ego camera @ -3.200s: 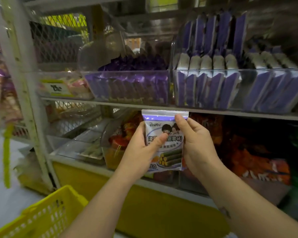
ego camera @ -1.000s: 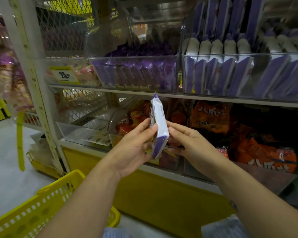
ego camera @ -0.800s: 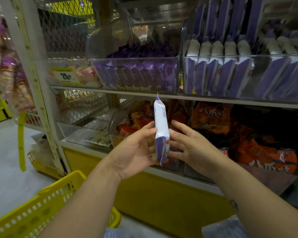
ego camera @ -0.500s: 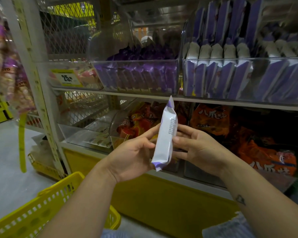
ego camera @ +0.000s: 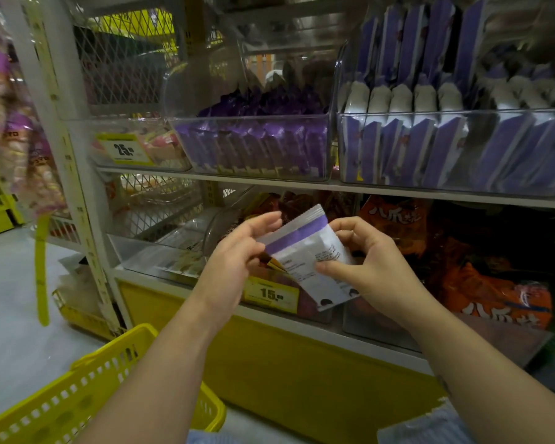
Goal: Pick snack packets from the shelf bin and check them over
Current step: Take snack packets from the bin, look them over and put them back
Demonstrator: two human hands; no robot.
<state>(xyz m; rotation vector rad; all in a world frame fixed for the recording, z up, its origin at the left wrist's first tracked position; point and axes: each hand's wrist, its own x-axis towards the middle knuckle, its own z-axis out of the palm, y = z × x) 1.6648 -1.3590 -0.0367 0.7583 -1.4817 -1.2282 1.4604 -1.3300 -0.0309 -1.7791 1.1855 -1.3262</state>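
**Before the lower shelf: a snack packet held back-side up for reading**

Between the two hands, in front of the lower shelf, the white-and-purple snack packet (ego camera: 311,254) is held clear of every bin. Its printed back is turned toward the camera and it is tilted, presumably so that the small print can be read.

It is clamped by the right hand (ego camera: 372,267). The thumb is pressed on the printed face and the fingers are curled behind the right edge, so most of the text is left uncovered. The left hand (ego camera: 237,254) is set at the packet's left edge with its fingers nearly straight. Whether the corner is pinched or only steadied cannot be told.

A clear shelf bin (ego camera: 462,123) of similar purple-and-white packets is seen on the upper shelf, above and to the right, well apart from the hands. A yellow shopping basket (ego camera: 77,398) is seen low at the left, below the left forearm. How it is carried cannot be told.
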